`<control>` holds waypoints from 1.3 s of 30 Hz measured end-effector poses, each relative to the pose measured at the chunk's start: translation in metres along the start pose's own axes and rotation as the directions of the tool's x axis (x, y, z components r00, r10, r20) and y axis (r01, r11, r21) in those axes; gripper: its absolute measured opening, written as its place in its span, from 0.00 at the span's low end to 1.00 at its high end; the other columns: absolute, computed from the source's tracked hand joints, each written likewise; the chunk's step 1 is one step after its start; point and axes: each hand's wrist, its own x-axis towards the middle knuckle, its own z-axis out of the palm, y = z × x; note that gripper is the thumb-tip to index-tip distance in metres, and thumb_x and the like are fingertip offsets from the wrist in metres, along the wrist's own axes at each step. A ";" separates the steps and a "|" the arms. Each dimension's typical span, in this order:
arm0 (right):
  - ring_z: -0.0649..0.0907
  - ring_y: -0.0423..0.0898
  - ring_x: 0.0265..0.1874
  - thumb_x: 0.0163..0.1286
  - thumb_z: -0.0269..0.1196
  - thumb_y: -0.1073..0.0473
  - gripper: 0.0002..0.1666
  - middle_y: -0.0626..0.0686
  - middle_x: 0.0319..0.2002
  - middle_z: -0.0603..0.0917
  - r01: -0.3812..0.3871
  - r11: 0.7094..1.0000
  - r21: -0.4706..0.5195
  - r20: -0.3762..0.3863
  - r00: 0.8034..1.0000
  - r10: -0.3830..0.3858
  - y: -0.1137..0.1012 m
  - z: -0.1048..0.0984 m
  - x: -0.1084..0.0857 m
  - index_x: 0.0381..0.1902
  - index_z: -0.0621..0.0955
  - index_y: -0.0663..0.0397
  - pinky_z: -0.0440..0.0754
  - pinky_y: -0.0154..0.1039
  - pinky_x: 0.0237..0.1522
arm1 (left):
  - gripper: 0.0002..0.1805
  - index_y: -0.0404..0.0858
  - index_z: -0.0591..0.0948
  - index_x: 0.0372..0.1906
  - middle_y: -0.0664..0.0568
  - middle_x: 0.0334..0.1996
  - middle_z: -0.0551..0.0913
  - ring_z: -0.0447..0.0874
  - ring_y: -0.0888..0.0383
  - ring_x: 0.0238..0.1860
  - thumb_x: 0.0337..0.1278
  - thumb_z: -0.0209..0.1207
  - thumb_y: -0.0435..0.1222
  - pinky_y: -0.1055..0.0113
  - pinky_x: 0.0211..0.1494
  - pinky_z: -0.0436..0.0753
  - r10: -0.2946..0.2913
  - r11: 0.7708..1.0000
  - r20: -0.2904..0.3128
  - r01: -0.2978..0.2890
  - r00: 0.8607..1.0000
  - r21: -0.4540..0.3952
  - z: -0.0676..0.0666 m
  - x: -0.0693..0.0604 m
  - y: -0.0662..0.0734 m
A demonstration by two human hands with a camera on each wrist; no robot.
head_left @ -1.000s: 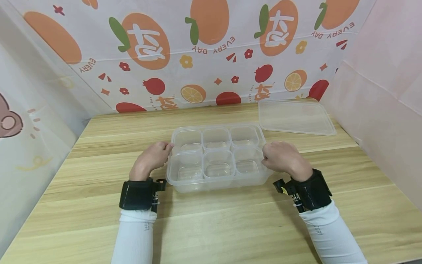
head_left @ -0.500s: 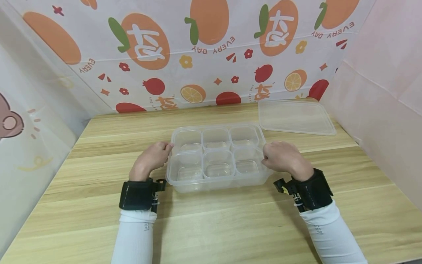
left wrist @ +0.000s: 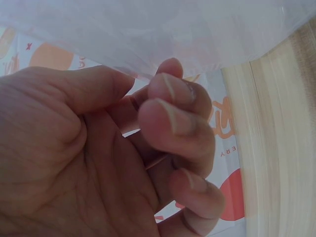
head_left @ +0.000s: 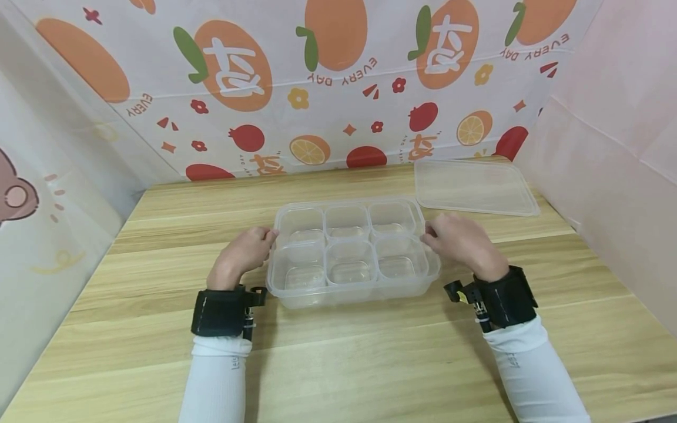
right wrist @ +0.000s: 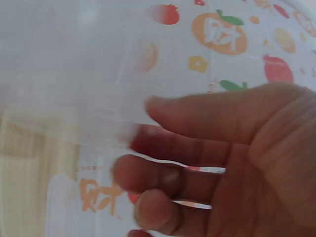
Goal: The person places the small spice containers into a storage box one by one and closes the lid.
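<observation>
A clear plastic food storage box [head_left: 354, 291], divided into several open compartments, stands on the wooden table in the head view. My left hand [head_left: 244, 255] pinches the rim at its left end between thumb and curled fingers. In the left wrist view the left hand [left wrist: 123, 133] has its thumb and index finger at the cloudy box wall [left wrist: 197, 29]. At the box's right end is my right hand [head_left: 460, 244], its fingers loosely bent. The right wrist view has this hand's thumb [right wrist: 197, 113] apart from the fingers, beside the blurred box wall [right wrist: 64, 64].
A flat translucent lid [head_left: 473, 188] lies at the back right of the wooden table [head_left: 338, 364]. Behind the table hangs a fruit-printed cloth [head_left: 328, 117]. Pale cloth walls stand at the left and right.
My right hand has loosened from the box's right end and shifted slightly away and back, baring the corner. The left hand and the box have stayed in place.
</observation>
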 end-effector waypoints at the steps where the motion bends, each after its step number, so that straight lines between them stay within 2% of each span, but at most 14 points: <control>1: 0.69 0.44 0.19 0.73 0.61 0.64 0.15 0.48 0.18 0.69 -0.006 1.000 0.004 -0.024 1.000 0.006 0.002 0.001 0.001 0.23 0.79 0.56 0.64 0.38 0.23 | 0.24 0.24 0.74 0.59 0.42 0.35 0.77 0.76 0.49 0.35 0.84 0.36 0.40 0.60 0.34 0.75 -0.001 1.000 0.000 0.001 1.000 -0.004 0.000 0.000 0.000; 4: 0.70 0.45 0.19 0.73 0.61 0.64 0.14 0.48 0.19 0.69 -0.026 0.999 0.024 -0.074 0.997 0.028 0.009 0.005 0.005 0.23 0.79 0.56 0.64 0.38 0.23 | 0.24 0.24 0.74 0.59 0.43 0.35 0.76 0.75 0.50 0.34 0.84 0.36 0.40 0.60 0.34 0.75 -0.006 1.000 0.003 0.006 1.000 -0.018 0.001 0.000 0.000; 6: 0.69 0.45 0.19 0.73 0.60 0.65 0.16 0.48 0.18 0.68 -0.029 0.999 0.035 -0.072 0.997 0.031 0.015 0.008 0.008 0.22 0.77 0.56 0.63 0.39 0.23 | 0.24 0.24 0.74 0.59 0.43 0.35 0.76 0.75 0.50 0.34 0.84 0.36 0.40 0.60 0.34 0.75 -0.005 1.000 0.003 0.005 1.000 -0.017 0.001 0.001 0.001; 9: 0.67 0.44 0.18 0.73 0.57 0.65 0.19 0.47 0.18 0.67 -0.009 0.996 0.094 -0.029 1.000 0.011 0.025 0.011 0.012 0.19 0.72 0.54 0.63 0.39 0.24 | 0.25 0.24 0.74 0.59 0.42 0.35 0.76 0.76 0.49 0.35 0.84 0.36 0.41 0.59 0.35 0.75 -0.003 1.000 0.004 0.003 1.000 -0.010 0.001 0.001 0.001; 12: 0.66 0.43 0.17 0.73 0.54 0.66 0.21 0.47 0.17 0.66 0.005 0.980 0.197 0.031 0.999 -0.012 0.034 0.012 0.014 0.17 0.70 0.53 0.64 0.39 0.24 | 0.25 0.24 0.74 0.60 0.42 0.36 0.76 0.76 0.49 0.36 0.84 0.36 0.41 0.59 0.36 0.75 -0.005 1.000 0.010 0.005 1.000 -0.011 0.001 0.001 0.002; 17: 0.67 0.41 0.16 0.74 0.52 0.67 0.21 0.47 0.17 0.69 0.020 0.954 0.299 0.074 0.996 -0.044 0.039 0.014 0.016 0.18 0.72 0.54 0.64 0.37 0.22 | 0.25 0.24 0.73 0.61 0.41 0.37 0.77 0.76 0.49 0.36 0.84 0.36 0.41 0.59 0.36 0.75 -0.012 1.000 0.016 0.012 1.000 -0.014 0.001 0.001 0.003; 24: 0.68 0.42 0.17 0.74 0.52 0.68 0.20 0.47 0.17 0.70 0.039 0.950 0.309 0.063 0.996 -0.062 0.038 0.014 0.017 0.18 0.72 0.55 0.64 0.36 0.22 | 0.24 0.24 0.74 0.58 0.42 0.36 0.76 0.75 0.49 0.35 0.84 0.36 0.40 0.60 0.35 0.74 -0.011 1.000 0.006 0.012 1.000 -0.016 0.001 0.000 0.002; 31: 0.68 0.42 0.17 0.74 0.52 0.68 0.19 0.48 0.18 0.71 0.028 0.947 0.320 0.065 0.997 -0.052 0.039 0.013 0.018 0.20 0.74 0.56 0.64 0.36 0.22 | 0.24 0.25 0.75 0.57 0.43 0.34 0.75 0.74 0.50 0.34 0.84 0.36 0.41 0.60 0.34 0.73 -0.004 1.000 0.005 0.004 1.000 -0.017 -0.001 0.000 0.003; 39: 0.68 0.42 0.17 0.74 0.53 0.68 0.19 0.48 0.17 0.72 0.050 0.948 0.314 0.066 0.995 -0.074 0.039 0.014 0.019 0.20 0.74 0.60 0.65 0.36 0.23 | 0.23 0.27 0.76 0.54 0.44 0.32 0.74 0.73 0.51 0.32 0.84 0.36 0.41 0.61 0.32 0.72 -0.019 0.999 0.004 0.020 1.000 -0.030 0.001 0.000 0.001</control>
